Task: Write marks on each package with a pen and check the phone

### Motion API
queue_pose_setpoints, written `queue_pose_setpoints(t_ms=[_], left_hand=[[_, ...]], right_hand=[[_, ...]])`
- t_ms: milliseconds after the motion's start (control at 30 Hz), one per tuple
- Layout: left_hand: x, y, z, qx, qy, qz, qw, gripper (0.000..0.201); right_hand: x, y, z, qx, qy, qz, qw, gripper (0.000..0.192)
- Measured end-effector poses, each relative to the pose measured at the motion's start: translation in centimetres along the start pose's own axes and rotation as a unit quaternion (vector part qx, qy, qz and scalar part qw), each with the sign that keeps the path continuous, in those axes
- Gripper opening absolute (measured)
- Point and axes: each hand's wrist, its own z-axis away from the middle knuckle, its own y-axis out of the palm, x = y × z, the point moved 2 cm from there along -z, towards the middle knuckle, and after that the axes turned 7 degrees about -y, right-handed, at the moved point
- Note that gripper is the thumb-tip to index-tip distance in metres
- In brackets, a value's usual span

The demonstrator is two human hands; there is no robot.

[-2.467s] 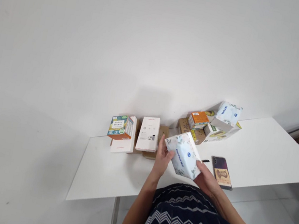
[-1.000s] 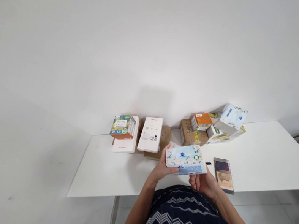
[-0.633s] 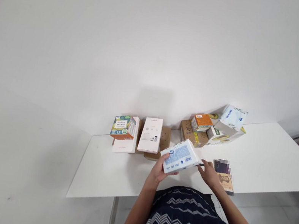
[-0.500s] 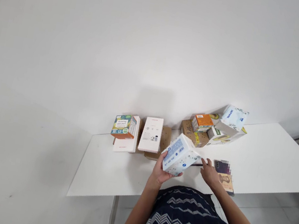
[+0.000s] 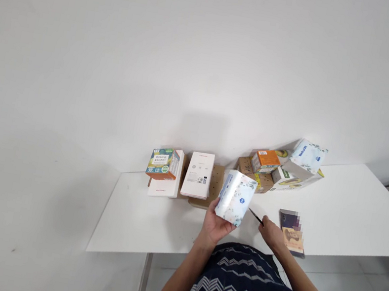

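Now left hand (image 5: 216,224) grips tissue pack (image 5: 235,197); right hand (image 5: 271,232) holds pen (image 5: 255,216)

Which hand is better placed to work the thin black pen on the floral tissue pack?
Right hand: it grips the thin black pen, tip toward the floral tissue pack held upright by the left hand.

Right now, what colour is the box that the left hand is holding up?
White, with a pale blue-green leafy print and a blue round logo, on the tissue box. Head view shows it.
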Motion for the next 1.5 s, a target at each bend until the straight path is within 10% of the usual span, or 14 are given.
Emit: queue_pose_setpoints(t_ms=[333, 667, 867, 1300, 1500], left_hand=[[1.0, -0.6, -0.8, -0.085, -0.062, -0.004, 0.994, 0.065], [1.8, 0.0, -0.7, -0.052, -0.061, 0.020, 0.997, 0.060], [2.2, 0.1, -0.6, 0.009, -0.089, 0.046, 0.995, 0.064], [3.5, 1.0, -0.2, 0.007, -0.029, 0.029, 0.999, 0.046], [3.3, 2.1, 0.4, 0.041, -0.009, 0.041, 0.998, 0.046]], right_hand=[[4.2, -5.9, 3.3, -0.052, -0.022, -0.370, 0.927, 0.039], [10.0, -11.9, 7.0, -0.002, -0.109, -0.635, 0.765, 0.042], [12.0, -12.4, 9.1, -0.096, -0.201, -0.587, 0.778, 0.028], [13.9, -10.0, 10.3, -0.065, -0.255, -0.466, 0.845, 0.065], [15.6, -10.7, 10.7, -0.110, -0.225, -0.373, 0.894, 0.025]])
